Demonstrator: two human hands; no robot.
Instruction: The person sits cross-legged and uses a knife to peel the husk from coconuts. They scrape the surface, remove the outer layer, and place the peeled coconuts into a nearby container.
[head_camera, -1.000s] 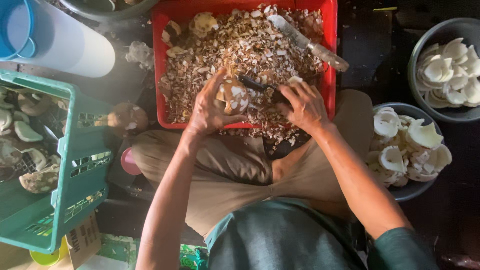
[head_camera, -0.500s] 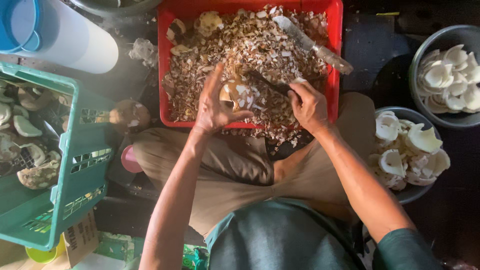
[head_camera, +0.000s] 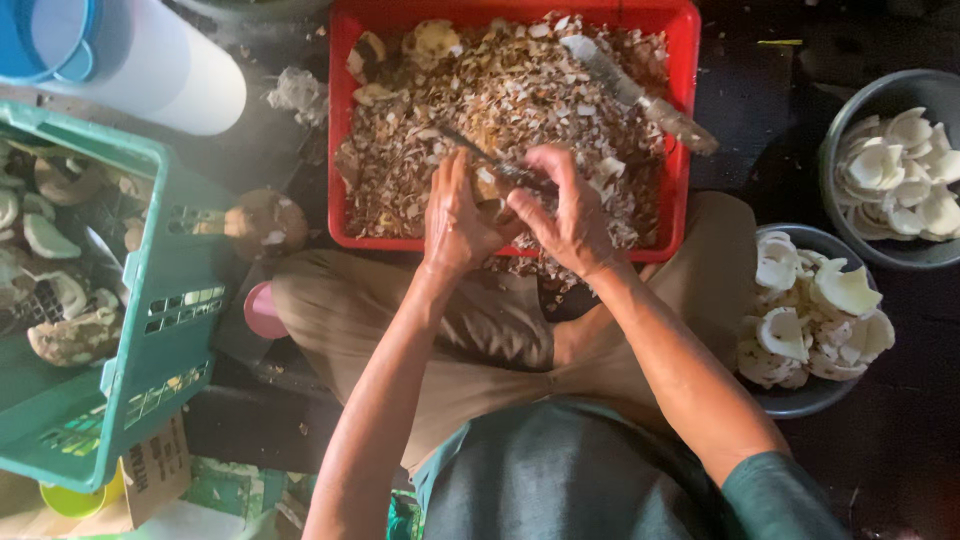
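Left hand (head_camera: 455, 222) cups a coconut piece (head_camera: 487, 187), mostly hidden, over the red tray's (head_camera: 340, 120) near edge; right hand (head_camera: 570, 215) closes on what seems a slim blade (head_camera: 480, 160). Bowls (head_camera: 850, 160) crowd the right.

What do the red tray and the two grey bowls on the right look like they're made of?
Red tray: probably moulded plastic, with a uniform bright colour and a thick rounded rim. Grey bowls: likely metal or enamel, with thin rims and a dull grey sheen; the look leaves it open.
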